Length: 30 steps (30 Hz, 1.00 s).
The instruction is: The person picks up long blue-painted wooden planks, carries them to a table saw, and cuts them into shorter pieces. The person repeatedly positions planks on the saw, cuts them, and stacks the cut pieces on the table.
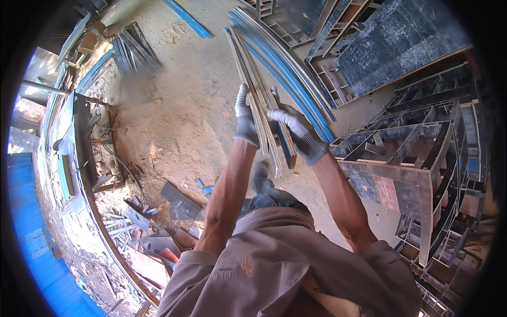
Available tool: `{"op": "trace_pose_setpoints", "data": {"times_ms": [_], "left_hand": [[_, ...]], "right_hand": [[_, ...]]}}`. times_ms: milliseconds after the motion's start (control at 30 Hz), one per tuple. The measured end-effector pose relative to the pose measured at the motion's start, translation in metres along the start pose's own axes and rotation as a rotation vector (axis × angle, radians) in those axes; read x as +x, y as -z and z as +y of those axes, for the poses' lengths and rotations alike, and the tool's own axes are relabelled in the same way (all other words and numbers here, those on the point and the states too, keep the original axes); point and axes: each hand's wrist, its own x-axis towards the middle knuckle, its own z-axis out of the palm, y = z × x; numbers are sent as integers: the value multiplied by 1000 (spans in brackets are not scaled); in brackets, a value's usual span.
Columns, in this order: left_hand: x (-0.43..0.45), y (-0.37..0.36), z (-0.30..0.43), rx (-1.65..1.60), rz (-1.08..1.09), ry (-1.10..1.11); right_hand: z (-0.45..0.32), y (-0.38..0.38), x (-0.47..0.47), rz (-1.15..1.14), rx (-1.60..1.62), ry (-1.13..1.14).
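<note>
Several long, narrow wooden strips point(257, 93), seen mostly on their rough edges, are held together between my hands. My left hand point(243, 111), in a pale knitted work glove with a grey cuff, presses on the strips' left side. From the right, my right hand point(291, 119), gloved alike, closes around them, thumb across the near part. One strip at the right has a dark face. Just right of the bundle, long blue-faced strips point(285, 75) lie on the dusty ground, with pale-edged strips alongside.
Dark panels with wooden ribs point(400, 150) are stacked at the right, below a large dark board point(404, 47). Dark strips point(132, 51) lie at the upper left. Offcuts point(150, 245) and a dark rectangular board point(180, 202) lie lower left, near a long bench edge point(89, 178).
</note>
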Motion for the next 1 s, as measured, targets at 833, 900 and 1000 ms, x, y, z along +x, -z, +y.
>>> {"op": "trace_pose_setpoints", "data": {"times_ms": [833, 900, 1000], "left_hand": [[-154, 169, 171, 217, 20, 181], [-211, 187, 193, 196, 85, 264], [-337, 208, 228, 533, 193, 254]], "right_hand": [[54, -183, -33, -164, -372, -347], [89, -174, -14, -101, -250, -265], [108, -184, 0, -54, -228, -284]]}}
